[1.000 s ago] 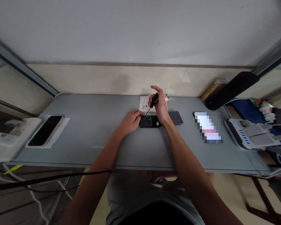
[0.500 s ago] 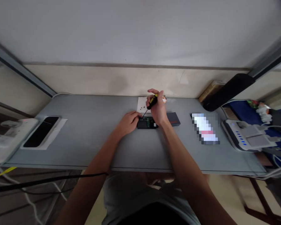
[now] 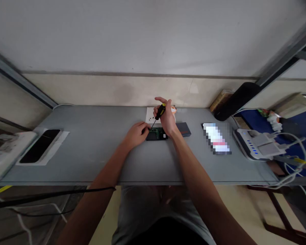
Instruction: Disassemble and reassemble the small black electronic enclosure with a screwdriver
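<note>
Only the view swings right: right hand (image 3: 168,119) clasps the screwdriver (image 3: 160,111), tip still at the left end of the open device (image 3: 156,135) on the desk (image 3: 91,143); left hand (image 3: 137,134) alongside, grip unclear. Same spot, seemingly unfinished.

Dark phone (image 3: 40,146) on a white sheet (image 3: 60,139) at left, black cylinder (image 3: 237,102) and power strip (image 3: 250,148) at right

Opened circuit-board device (image 3: 156,135): rear left corner hidden by the left hand (image 3: 137,135); screwdriver (image 3: 157,116) tip there unresolved. Behind it, dark specks (image 3: 153,117) too small to identify; to its right, smartphone (image 3: 216,137) screen pixelated.
</note>
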The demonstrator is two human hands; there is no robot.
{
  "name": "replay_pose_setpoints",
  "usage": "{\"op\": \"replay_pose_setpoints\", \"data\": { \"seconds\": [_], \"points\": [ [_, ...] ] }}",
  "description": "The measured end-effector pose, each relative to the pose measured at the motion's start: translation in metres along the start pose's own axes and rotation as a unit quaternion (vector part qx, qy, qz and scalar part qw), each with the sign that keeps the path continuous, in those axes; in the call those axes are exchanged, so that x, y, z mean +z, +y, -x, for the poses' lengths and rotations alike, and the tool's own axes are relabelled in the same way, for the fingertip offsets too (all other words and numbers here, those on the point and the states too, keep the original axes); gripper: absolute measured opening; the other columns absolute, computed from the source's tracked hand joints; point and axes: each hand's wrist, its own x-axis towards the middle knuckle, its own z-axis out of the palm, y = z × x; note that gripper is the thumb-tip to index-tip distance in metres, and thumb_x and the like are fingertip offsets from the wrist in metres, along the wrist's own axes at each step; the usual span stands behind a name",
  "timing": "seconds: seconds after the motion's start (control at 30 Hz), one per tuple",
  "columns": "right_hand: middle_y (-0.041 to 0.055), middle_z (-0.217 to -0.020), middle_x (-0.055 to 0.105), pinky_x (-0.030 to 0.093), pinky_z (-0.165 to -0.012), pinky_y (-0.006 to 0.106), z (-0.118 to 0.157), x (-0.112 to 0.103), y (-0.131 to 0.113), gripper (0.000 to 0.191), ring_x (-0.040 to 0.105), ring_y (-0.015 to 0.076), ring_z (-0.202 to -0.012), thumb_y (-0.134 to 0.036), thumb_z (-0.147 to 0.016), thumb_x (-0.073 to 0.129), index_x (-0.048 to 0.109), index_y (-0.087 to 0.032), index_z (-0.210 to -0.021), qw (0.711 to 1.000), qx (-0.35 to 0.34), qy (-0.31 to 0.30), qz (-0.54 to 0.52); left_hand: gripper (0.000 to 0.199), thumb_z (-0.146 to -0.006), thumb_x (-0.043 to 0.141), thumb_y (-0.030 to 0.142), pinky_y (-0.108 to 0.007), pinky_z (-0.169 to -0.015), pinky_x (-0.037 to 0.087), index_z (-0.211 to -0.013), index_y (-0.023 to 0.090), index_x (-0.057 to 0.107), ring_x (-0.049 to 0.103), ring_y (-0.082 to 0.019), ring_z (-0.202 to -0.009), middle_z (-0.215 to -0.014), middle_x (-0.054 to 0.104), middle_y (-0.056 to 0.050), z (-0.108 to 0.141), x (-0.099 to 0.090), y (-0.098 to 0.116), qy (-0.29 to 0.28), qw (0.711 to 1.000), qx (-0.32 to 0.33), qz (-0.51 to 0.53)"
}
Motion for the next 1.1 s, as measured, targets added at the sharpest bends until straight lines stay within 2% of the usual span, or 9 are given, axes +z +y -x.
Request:
{"op": "replay_pose_setpoints", "data": {
  "seconds": [0.17,0.37,0.5,0.63,0.7,0.77,0.93,1.0,1.1],
  "points": [
    [-0.0038,-0.079,0.059,0.052,-0.067,0.027,0.001,-0.003,-0.002,0.052,0.066,0.0132,-0.076,-0.071,-0.070,0.078,0.056,-0.026,-0.084,1.000,0.016,0.002,-0.024,0.025,-0.094,0.048,0.015,-0.033,-0.090,0.053,-0.101,0.019,0.071,0.064,-0.019,-0.088,-0.097,0.068,-0.006,0.000,0.001,-0.001,0.005,1.000,-0.001,-0.005],
    [-0.0103,-0.058,0.050,0.046,-0.055,0.025,-0.003,-0.012,0.014,0.055,0.058,0.0105,-0.053,-0.072,-0.074,0.072,0.042,-0.026,-0.081,0.991,0.002,0.110,0.072,0.027,-0.095,0.047,0.017,-0.036,-0.091,0.053,-0.104,0.020,0.072,0.065,-0.022,-0.092,-0.098,0.069,-0.007,0.001,-0.002,-0.002,-0.014,0.999,0.020,-0.036],
    [-0.0079,-0.064,0.051,0.048,-0.062,0.027,-0.004,-0.011,0.000,0.046,0.060,0.0113,-0.059,-0.071,-0.088,0.058,0.047,-0.026,-0.090,0.982,-0.088,0.127,0.111,0.027,-0.096,0.048,0.018,-0.038,-0.095,0.053,-0.106,0.021,0.072,0.066,-0.022,-0.096,-0.100,0.070,-0.007,0.001,-0.005,0.002,-0.019,0.998,0.026,-0.054],
    [-0.0030,-0.075,0.053,0.049,-0.067,0.029,0.006,-0.026,-0.050,0.033,0.057,0.0126,-0.067,-0.058,-0.097,0.054,0.052,-0.026,-0.094,0.941,-0.222,0.152,0.204,0.026,-0.097,0.048,0.021,-0.041,-0.099,0.052,-0.105,0.020,0.072,0.066,-0.025,-0.102,-0.104,0.070,-0.009,0.003,-0.010,0.010,-0.036,0.998,0.008,-0.041],
    [0.0017,-0.085,0.062,0.051,-0.074,0.031,0.018,-0.043,-0.073,0.028,0.062,0.0160,-0.079,-0.051,-0.098,0.055,0.059,-0.024,-0.095,0.916,-0.234,0.091,0.313,0.025,-0.097,0.052,0.027,-0.042,-0.100,0.051,-0.113,0.020,0.070,0.066,-0.026,-0.108,-0.110,0.070,-0.009,0.005,-0.014,0.012,-0.047,0.999,-0.005,-0.006],
    [0.0055,-0.096,0.070,0.052,-0.081,0.034,0.031,-0.064,-0.088,0.023,0.067,0.0209,-0.091,-0.045,-0.095,0.060,0.067,-0.023,-0.096,0.876,-0.168,-0.031,0.451,0.039,-0.093,0.063,0.036,-0.043,-0.106,0.049,-0.129,0.021,0.064,0.063,-0.028,-0.119,-0.126,0.067,-0.011,0.007,-0.020,0.012,-0.068,0.997,-0.016,0.042],
    [0.0076,-0.144,0.062,0.054,-0.077,0.036,0.051,-0.106,-0.091,0.054,0.073,0.0246,-0.087,-0.036,-0.078,0.080,0.068,-0.031,-0.130,0.682,0.074,-0.236,0.688,0.087,-0.073,0.086,0.037,-0.045,-0.115,0.043,-0.151,0.025,0.048,0.051,-0.033,-0.137,-0.151,0.053,-0.012,0.011,-0.030,0.004,-0.134,0.982,-0.032,0.128],
    [0.0079,-0.143,0.063,0.055,-0.082,0.036,0.050,-0.113,-0.091,0.057,0.074,0.0272,-0.096,-0.032,-0.079,0.078,0.067,-0.031,-0.135,0.663,0.093,-0.249,0.700,0.088,-0.073,0.086,0.034,-0.044,-0.110,0.047,-0.151,0.027,0.048,0.055,-0.031,-0.132,-0.151,0.053,-0.011,0.011,-0.029,0.002,-0.132,0.979,-0.042,0.152],
    [0.0084,-0.128,0.073,0.054,-0.086,0.038,0.041,-0.114,-0.096,0.049,0.072,0.0299,-0.104,-0.041,-0.081,0.075,0.072,-0.028,-0.128,0.678,0.120,-0.235,0.686,0.086,-0.073,0.086,0.033,-0.041,-0.101,0.053,-0.151,0.028,0.050,0.062,-0.029,-0.120,-0.151,0.054,-0.010,0.011,-0.025,0.001,-0.124,0.975,-0.062,0.174]
  ]
}}
